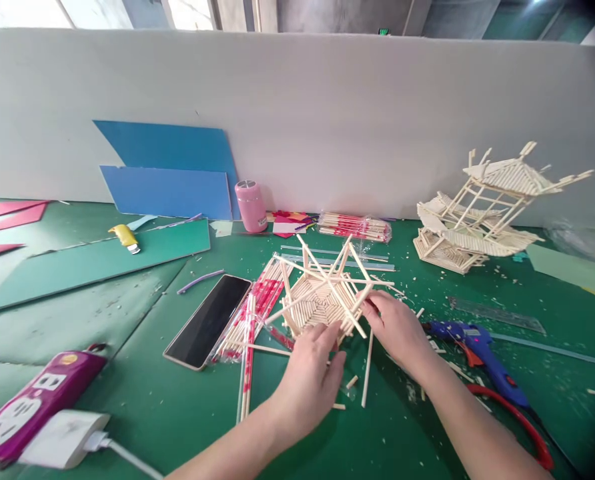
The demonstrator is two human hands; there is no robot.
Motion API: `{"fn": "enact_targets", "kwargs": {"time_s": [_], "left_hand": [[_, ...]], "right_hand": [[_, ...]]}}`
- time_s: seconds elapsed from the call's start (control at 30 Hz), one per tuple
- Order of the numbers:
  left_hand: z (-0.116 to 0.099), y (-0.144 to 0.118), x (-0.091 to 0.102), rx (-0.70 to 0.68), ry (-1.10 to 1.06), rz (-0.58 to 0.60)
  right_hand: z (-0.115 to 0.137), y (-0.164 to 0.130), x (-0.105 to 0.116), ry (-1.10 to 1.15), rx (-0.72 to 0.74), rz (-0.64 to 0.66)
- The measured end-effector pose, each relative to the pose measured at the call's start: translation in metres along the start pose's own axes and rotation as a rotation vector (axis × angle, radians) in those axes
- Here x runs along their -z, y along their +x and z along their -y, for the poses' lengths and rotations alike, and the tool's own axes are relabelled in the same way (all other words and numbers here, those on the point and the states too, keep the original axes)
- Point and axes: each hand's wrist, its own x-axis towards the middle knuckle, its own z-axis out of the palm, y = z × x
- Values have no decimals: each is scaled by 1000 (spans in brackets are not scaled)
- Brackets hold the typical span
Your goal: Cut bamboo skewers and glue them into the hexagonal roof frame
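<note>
A hexagonal frame of thin wooden sticks [322, 293] stands tilted on the green mat [177, 407], with long sticks poking out all around. My left hand [310, 380] holds its near lower edge with the fingertips. My right hand [397, 330] grips its right side, fingers around one of the sticks. Loose sticks and short offcuts [366, 370] lie on the mat between and under my hands.
A black phone [208, 320] and packs of red-wrapped sticks [257, 313] lie left of the frame. A blue glue gun [482, 350] and red-handled tool [517, 420] lie right. A finished stick pavilion [482, 213], pink bottle [250, 205], power strip [32, 403] and blue boards [172, 180] stand around.
</note>
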Motion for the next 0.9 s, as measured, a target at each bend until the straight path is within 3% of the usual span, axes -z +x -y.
{"fn": "enact_targets", "kwargs": {"time_s": [0.2,0.4,0.57,0.73,0.83,0.9], "left_hand": [[-12,0,-27,27,-98,52],[-23,12,-40,81,-191,120],[-26,7,-45,100,-292,101],[-22,-2,-46,11,-343,41],[-21,-7,-43,-24,-373,11],[-24,-12,-38,-35,-413,55]], "right_hand": [[-11,16,1,65,46,52],[-22,25,1,105,46,33],[-32,24,-3,172,66,-36],[-34,20,-1,205,64,-100],[-40,18,4,217,1,-166],[-55,16,8,229,-89,-251]]}}
